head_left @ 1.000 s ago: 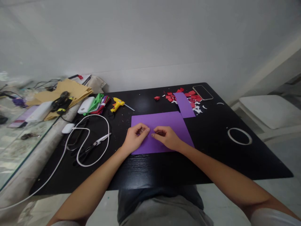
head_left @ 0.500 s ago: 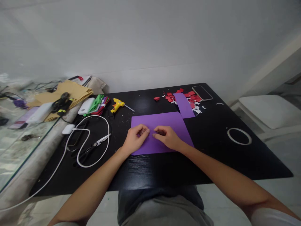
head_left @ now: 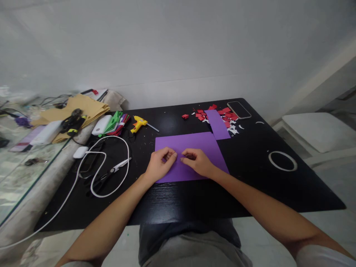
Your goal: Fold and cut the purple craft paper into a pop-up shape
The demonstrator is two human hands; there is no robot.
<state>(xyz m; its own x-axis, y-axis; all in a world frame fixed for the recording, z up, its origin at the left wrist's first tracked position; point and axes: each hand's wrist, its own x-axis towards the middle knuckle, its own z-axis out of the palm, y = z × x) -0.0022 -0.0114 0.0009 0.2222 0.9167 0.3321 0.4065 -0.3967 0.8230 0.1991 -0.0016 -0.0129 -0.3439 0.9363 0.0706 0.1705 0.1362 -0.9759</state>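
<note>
A purple sheet of paper (head_left: 191, 138) lies flat near the middle of the black table (head_left: 178, 204). Resting on its left part is my left hand (head_left: 162, 162), fingers loosely curled with a gap showing between thumb and fingers; I see nothing held in it. My right hand (head_left: 198, 162) lies on the sheet opposite, also loosely curled, its thumb and fingertips apart and nothing visible between them. The two hands face each other and do not touch. Behind the sheet's far right corner, a purple paper strip (head_left: 218, 124) covers part of a pile of red paper scraps (head_left: 229, 115) and white scraps (head_left: 233, 130).
A yellow glue gun (head_left: 138, 124) lies at the back left, near green and red packets (head_left: 114, 124). Scissors (head_left: 119, 165) lie within a white cable loop (head_left: 128, 144). On the right are a phone (head_left: 239, 110) and a white ring (head_left: 283, 161); a white stool (head_left: 319, 129) stands beyond.
</note>
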